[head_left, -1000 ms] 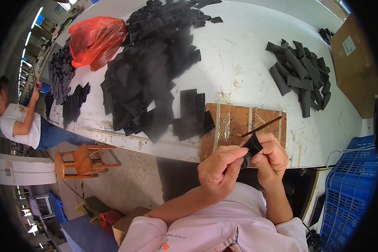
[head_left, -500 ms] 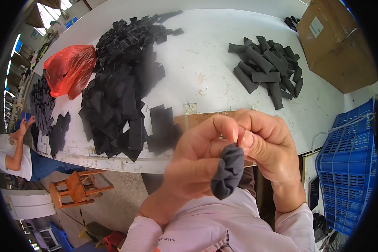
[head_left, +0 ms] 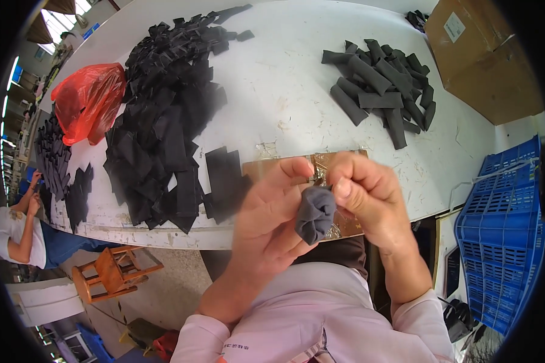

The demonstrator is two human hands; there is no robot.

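A bunched, dark grey fabric piece (head_left: 316, 216) is held up in front of me, over the table's near edge. My left hand (head_left: 265, 215) wraps it between thumb and fingers, its index finger raised above. At the top edge of the cloth, my right hand (head_left: 372, 196) pinches with thumb and index finger; whether something small is also in that pinch is hidden. Behind my hands, a brown board (head_left: 259, 168) with shiny tape lies on the table. Close to my left hand are flat black cloth strips (head_left: 224, 181).
A large heap of black cloth pieces (head_left: 157, 127) covers the table's left, beside a red plastic bag (head_left: 91, 103). Rolled dark tubes (head_left: 378, 85) lie at the far right, near a cardboard box (head_left: 484, 60). A blue crate (head_left: 502, 236) stands right; a wooden stool (head_left: 112, 272) and another person (head_left: 21, 233) are left.
Both hands have moved slightly left and farther from my body with the fabric piece. My left index finger has drawn apart from the right fingertips, and the cloth has turned a little.
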